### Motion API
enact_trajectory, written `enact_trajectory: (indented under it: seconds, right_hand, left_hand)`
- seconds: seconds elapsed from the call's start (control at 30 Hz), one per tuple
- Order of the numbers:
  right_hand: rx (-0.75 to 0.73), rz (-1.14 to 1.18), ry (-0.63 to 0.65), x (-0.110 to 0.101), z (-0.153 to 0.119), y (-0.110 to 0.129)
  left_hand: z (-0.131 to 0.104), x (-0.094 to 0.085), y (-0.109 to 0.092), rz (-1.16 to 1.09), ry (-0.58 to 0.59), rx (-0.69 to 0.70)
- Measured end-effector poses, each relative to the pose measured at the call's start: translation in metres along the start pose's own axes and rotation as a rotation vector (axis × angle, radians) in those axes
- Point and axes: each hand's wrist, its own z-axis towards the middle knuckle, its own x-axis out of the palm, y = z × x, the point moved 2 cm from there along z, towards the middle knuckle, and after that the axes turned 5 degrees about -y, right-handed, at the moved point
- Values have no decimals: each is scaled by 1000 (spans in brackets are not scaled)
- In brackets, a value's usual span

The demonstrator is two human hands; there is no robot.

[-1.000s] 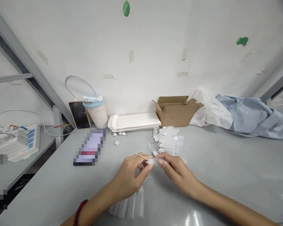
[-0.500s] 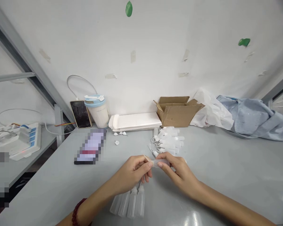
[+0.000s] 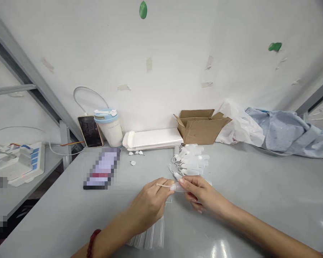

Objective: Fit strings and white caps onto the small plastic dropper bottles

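A small translucent squeeze bottle (image 3: 180,187) lies sideways between my hands, above the grey table. Its body is pinched between the thumb and fingers of my right hand (image 3: 204,193). At the white cap end, the fingers of my left hand (image 3: 152,200) are closed; a thin pale tube (image 3: 163,185) sticks out leftward from there over the knuckles. Below my left forearm, several clear bottles (image 3: 150,237) lie side by side, their upper ends hidden by the hand. Just beyond my right hand is a pile of bottles with thin-tipped caps (image 3: 192,161).
Small white caps (image 3: 136,153) and a round one (image 3: 133,163) lie on the table. Behind are a white flat stack (image 3: 156,138), an open cardboard box (image 3: 204,130), a plastic bag (image 3: 239,125) and blue cloth (image 3: 288,132). Leftward stand a cup (image 3: 111,130) and phones (image 3: 90,130).
My left hand has turned over, its back now facing up, at the bottle's cap end. The right hand's fingers have shifted lower around the bottle, and the tube now points left.
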Motion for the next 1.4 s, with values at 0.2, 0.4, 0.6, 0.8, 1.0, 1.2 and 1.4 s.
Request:
enact_trajectory:
  seconds: [0.2,0.4,0.6,0.8,1.0,1.2,1.4]
  right_hand:
    - [-436,-499,-187,-3,-4,6]
    - [-735,-720,-192,-2,-8,6]
    - [-496,-557,-126,-1,-5,9]
    - [-76,-104,107,-6,6,-4]
    - [-371,-591,-196,-10,1,11]
    - [-739,-1081,-416,-18,7,5]
    - [-814,-1331,-498,-24,16,-7]
  left_hand:
    - [8,-13,-3,-266,13,-350]
    - [10,-13,-4,-418,112,-533]
    - [3,-4,-1,-53,-26,-111]
    - [0,0,-1,193,32,26]
    - [7,-21,25,215,55,-222]
    - [-4,-57,75,635,167,-541]
    - [-13,-58,95,626,370,-639]
